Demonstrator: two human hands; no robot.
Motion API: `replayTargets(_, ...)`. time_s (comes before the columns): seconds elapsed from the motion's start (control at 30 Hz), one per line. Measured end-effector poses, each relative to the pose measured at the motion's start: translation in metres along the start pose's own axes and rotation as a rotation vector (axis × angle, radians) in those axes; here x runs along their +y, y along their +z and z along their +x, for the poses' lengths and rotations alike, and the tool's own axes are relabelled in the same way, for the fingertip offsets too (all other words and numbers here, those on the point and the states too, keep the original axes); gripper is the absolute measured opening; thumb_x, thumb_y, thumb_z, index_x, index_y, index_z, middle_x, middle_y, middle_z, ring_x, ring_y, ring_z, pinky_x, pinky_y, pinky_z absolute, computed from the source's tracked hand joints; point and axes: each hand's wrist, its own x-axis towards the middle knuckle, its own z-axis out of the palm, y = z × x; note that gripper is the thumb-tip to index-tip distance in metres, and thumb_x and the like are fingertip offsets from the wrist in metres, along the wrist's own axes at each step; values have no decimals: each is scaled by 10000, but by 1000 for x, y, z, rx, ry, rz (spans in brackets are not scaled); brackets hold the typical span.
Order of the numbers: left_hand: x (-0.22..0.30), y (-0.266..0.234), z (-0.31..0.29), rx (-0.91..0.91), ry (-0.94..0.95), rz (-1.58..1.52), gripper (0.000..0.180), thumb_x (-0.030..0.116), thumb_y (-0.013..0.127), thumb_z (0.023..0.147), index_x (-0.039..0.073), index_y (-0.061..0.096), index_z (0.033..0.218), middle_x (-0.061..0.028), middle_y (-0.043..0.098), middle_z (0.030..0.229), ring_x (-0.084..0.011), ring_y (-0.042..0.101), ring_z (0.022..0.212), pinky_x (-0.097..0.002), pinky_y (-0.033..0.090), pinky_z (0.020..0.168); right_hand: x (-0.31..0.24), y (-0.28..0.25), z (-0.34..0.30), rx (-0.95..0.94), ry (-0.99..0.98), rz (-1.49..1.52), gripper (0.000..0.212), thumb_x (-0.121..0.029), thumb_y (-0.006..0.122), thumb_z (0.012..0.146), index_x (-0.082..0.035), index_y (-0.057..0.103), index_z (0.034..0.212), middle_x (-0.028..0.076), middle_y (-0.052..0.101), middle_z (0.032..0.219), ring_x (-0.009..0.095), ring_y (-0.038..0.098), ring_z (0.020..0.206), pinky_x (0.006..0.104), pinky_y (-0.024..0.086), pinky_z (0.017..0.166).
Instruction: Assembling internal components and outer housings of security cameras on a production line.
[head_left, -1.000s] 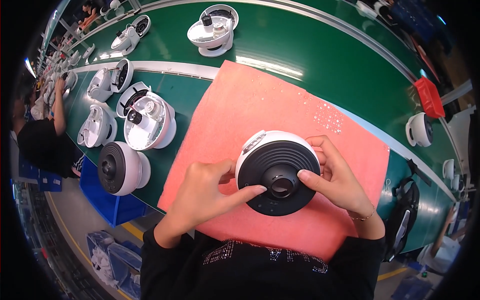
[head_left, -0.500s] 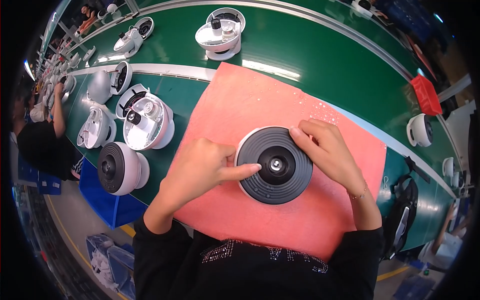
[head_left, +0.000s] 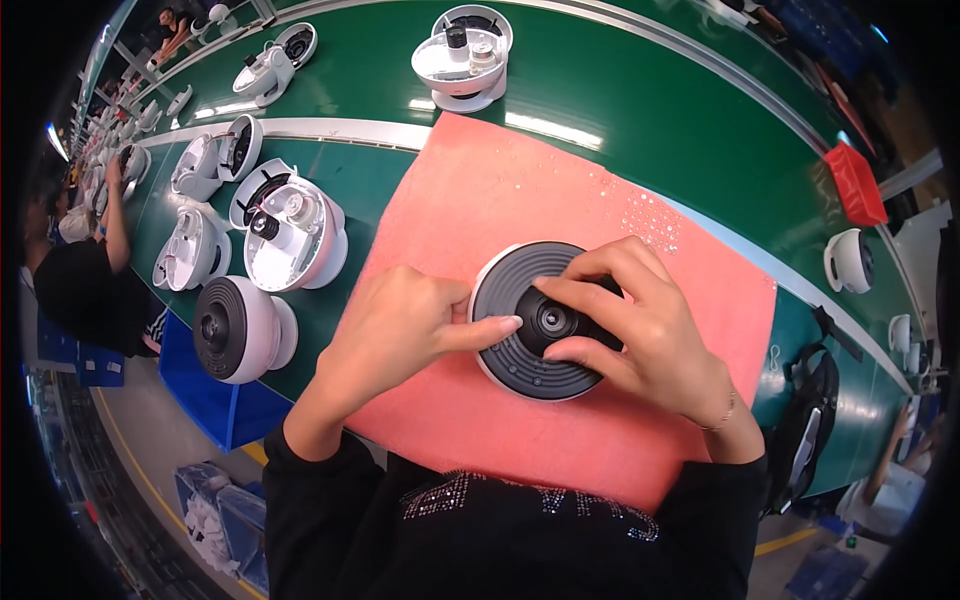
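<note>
A round white-shelled device [head_left: 515, 365] with a dark grey, ridged face lies face up on a pink cloth. My left hand [head_left: 400, 320] holds its left edge, thumb stretched over the ridges and the other fingers curled at the side. My right hand [head_left: 650, 325] reaches over the face from the right. Its thumb and fingers are bent around the black centre piece [head_left: 553, 318], which has a small lens-like middle. The right fingers cover part of the device's right side.
Small clear beads [head_left: 650, 222] lie scattered on the pink cloth [head_left: 450, 220]. Several open white housings [head_left: 295, 235] and a closed device [head_left: 235, 330] stand at left. Another open housing [head_left: 462, 62] is on the green belt [head_left: 620, 80]. A red bin [head_left: 855, 187] and black bag [head_left: 808, 430] sit at right.
My right hand has moved from the device's upper right rim to its centre, where its fingers now close in. My left hand stays at the edge. Housings on the far belt have shifted right.
</note>
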Motion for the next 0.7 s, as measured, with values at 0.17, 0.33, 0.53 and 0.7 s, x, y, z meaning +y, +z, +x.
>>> replayTargets(0.17, -4, 4, -3, 27, 28, 32, 499, 469, 637, 729, -2, 596, 573, -145, 515, 459, -278, 548, 444, -351, 426, 473, -7, -3, 1, -188, -80, 85, 381, -123, 678, 679, -62, 611, 1048, 106, 546, 1048, 283, 503, 999, 390, 394, 842)
replayTargets(0.33, 0, 1, -1, 3, 19, 43, 472, 444, 648, 724, 0, 598, 576, -149, 521, 467, -279, 556, 453, -348, 429, 472, -1, 4, 1, -74, -49, 158, 407, -118, 667, 709, -64, 591, 1105, 98, 584, 979, 274, 543, 961, 374, 397, 843)
replayTargets(0.53, -3, 4, 3, 46, 43, 29, 485, 467, 642, 726, 6, 601, 580, -141, 530, 479, -284, 556, 458, -352, 427, 472, 0, 8, 5, -107, -120, 292, 420, -77, 621, 742, -38, 515, 1146, 99, 582, 1059, 272, 538, 1022, 412, 390, 858)
replayTargets(0.7, -2, 2, 2, 14, 15, 3, 420, 398, 678, 708, 6, 578, 593, -91, 495, 470, -242, 510, 429, -319, 391, 447, -4, 4, -2, 56, 71, 215, 435, -121, 676, 715, -27, 514, 1107, 90, 581, 1044, 281, 536, 1026, 432, 384, 879)
